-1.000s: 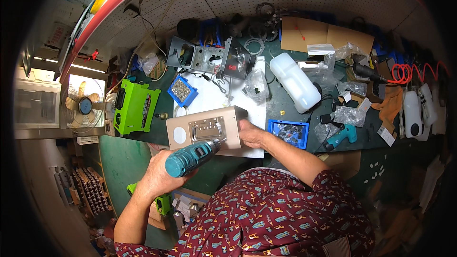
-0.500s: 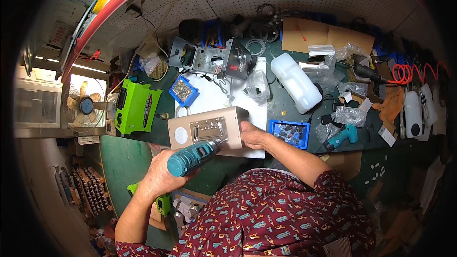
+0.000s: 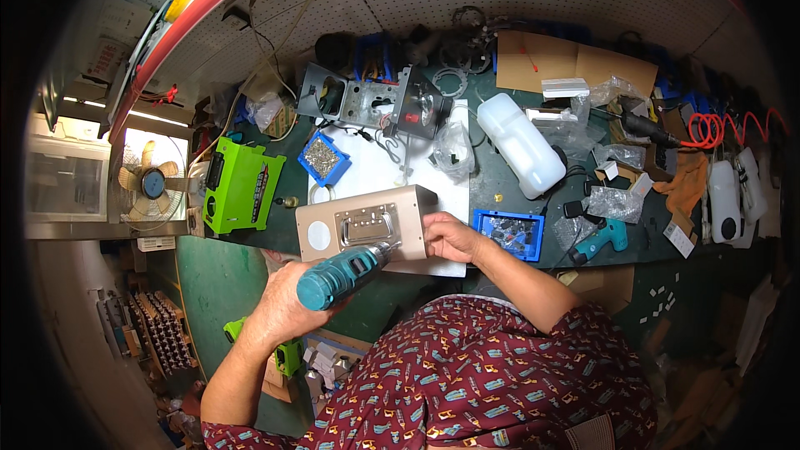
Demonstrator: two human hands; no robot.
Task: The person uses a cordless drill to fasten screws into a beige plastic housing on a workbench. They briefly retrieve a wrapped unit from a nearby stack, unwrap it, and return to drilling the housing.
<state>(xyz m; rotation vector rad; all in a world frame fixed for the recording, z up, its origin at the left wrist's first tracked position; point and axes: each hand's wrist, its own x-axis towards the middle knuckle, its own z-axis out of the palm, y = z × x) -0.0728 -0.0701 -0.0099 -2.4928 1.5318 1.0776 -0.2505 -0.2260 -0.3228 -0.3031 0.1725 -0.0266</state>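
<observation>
My left hand [image 3: 279, 304] is wrapped round a teal cordless drill [image 3: 342, 277]. The drill's tip meets the lower right part of a beige metal housing [image 3: 332, 210]. This housing stands on a white sheet [image 3: 450, 269] and has a white disc on its left and a recessed panel with small holes in the middle. At its right end, the curled fingers of my right hand [image 3: 452, 237] grip the edge; part of the fingertips is hidden. Beyond the housing lies a blue tray of small metal screws [image 3: 323, 157].
A green metal casing [image 3: 242, 187] stands to the left. Behind is an open grey metal case [image 3: 367, 104]. Rightward are a white plastic tank [image 3: 521, 146], a blue tray of dark parts [image 3: 508, 236] and a second teal drill [image 3: 602, 240]. Bubble wrap [image 3: 612, 202] lies beside it.
My right hand has shifted slightly right along the housing's end, with its fingers more curled and more in view. The drill keeps its place against the housing.
</observation>
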